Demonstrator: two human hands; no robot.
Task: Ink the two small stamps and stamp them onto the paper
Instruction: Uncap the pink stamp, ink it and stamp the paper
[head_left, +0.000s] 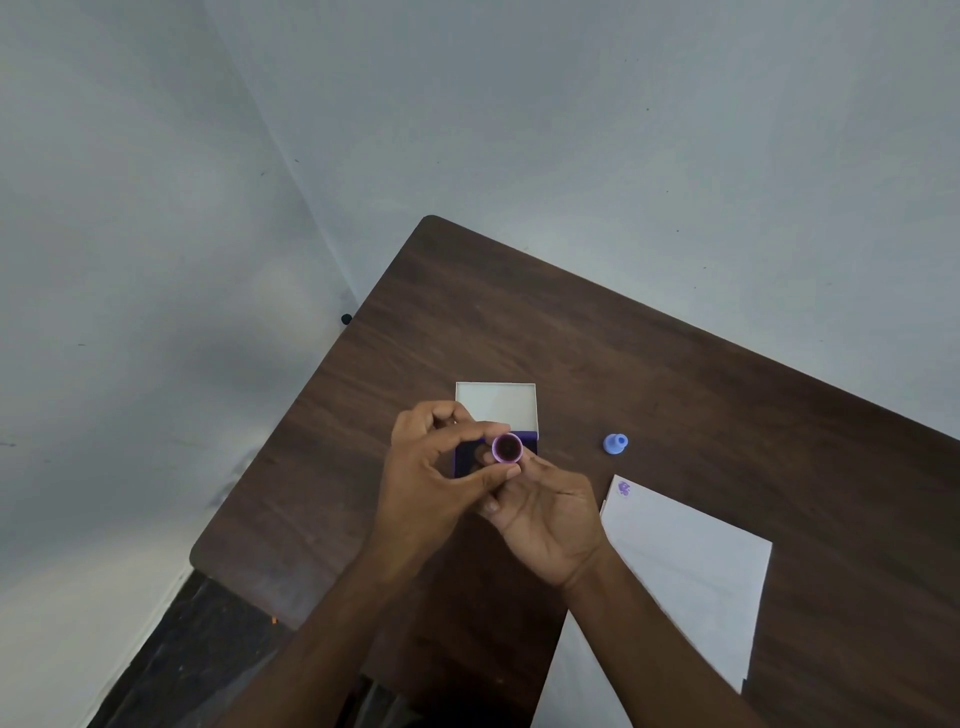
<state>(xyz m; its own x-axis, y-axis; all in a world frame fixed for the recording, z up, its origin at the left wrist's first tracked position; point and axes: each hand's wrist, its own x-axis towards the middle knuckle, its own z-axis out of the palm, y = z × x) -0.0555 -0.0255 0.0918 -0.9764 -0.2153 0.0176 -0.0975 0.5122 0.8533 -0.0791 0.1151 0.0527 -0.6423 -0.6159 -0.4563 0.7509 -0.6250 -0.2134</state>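
Dark wooden counter (649, 364): both hands are holding the purple stamp (507, 448) over the ink pad (470, 457), left hand (436, 478) pinching, right hand (545, 519) supporting; light, rigid, best gripped by its rim.

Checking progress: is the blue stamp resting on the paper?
No, the blue stamp stands on the bare table, apart from the paper.

Purple stamp (507, 447); blue stamp (615, 443)
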